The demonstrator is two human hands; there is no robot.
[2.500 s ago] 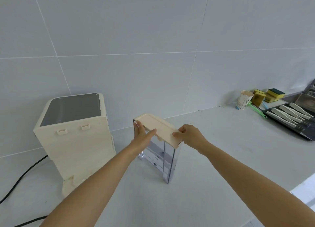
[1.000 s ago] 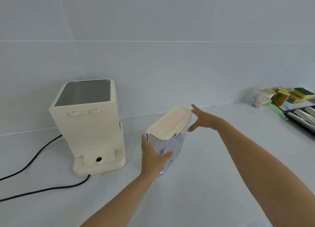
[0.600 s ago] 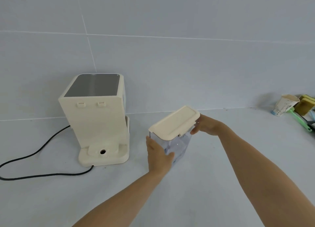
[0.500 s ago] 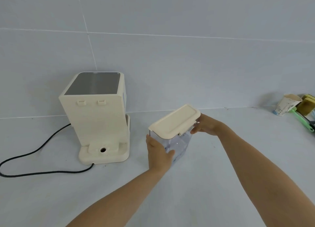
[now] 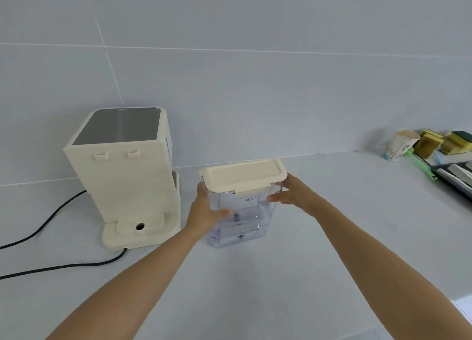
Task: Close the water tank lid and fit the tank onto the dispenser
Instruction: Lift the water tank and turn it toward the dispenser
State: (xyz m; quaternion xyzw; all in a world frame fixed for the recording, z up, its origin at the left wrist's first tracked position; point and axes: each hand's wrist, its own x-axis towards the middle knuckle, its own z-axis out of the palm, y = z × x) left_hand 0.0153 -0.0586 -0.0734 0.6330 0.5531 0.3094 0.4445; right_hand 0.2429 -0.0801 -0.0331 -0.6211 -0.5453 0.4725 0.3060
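A clear plastic water tank (image 5: 242,217) stands upright on the white counter (image 5: 281,275), its cream lid (image 5: 242,177) lying flat and closed on top. My left hand (image 5: 205,212) grips the tank's left side. My right hand (image 5: 293,195) holds its right side just under the lid. The cream dispenser (image 5: 122,176) stands a short way to the left. Its back faces me, showing two small tabs near the top. A round hole (image 5: 139,226) sits in its low base step. Tank and dispenser are apart.
Two black cables (image 5: 58,265) run from the dispenser across the counter to the left. At the far right stand a paper cup (image 5: 402,145), yellow sponges (image 5: 444,141), a green-handled tool (image 5: 421,164) and a dark tray (image 5: 457,178). A tiled wall is close behind.
The lid went from tilted up to flat on the tank. The tank has been turned so its long side faces me, and both hands now hold its sides.
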